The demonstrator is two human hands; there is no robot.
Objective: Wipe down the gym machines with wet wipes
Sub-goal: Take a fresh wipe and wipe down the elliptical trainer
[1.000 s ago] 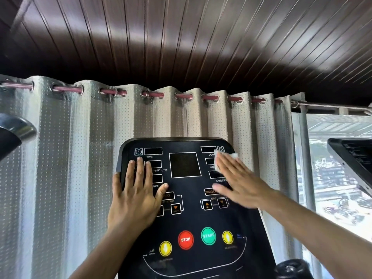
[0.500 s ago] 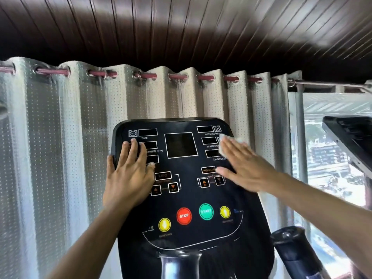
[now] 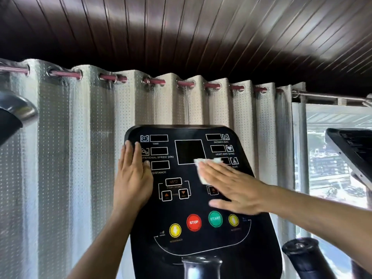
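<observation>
A person's two bare hands rest on the black plastic control console [image 3: 193,198] of a gym machine, seen from a head-worn camera looking forward and up. The right hand [image 3: 235,188] lies flat with straight fingers, pressing a small crumpled white wet wipe [image 3: 201,170] against the panel's right half. The wipe peeks out beyond the fingertips, at the lower right corner of the dark square central display [image 3: 190,152], just left of the calorie readout. The left hand [image 3: 132,178] is also flat and relaxed, gripping nothing, braced on the console's left edge beside the speed and resistance windows.

The wipe is under the right hand alone, so that hand is the one placed to carry it. The uncovered panel stretches left towards the braced hand and down to the row of round buttons: red STOP button [image 3: 193,222], green START button [image 3: 215,218] and two yellow ones. A likely next stroke runs leftward or downward. A silver perforated curtain [image 3: 80,158] hangs behind.
</observation>
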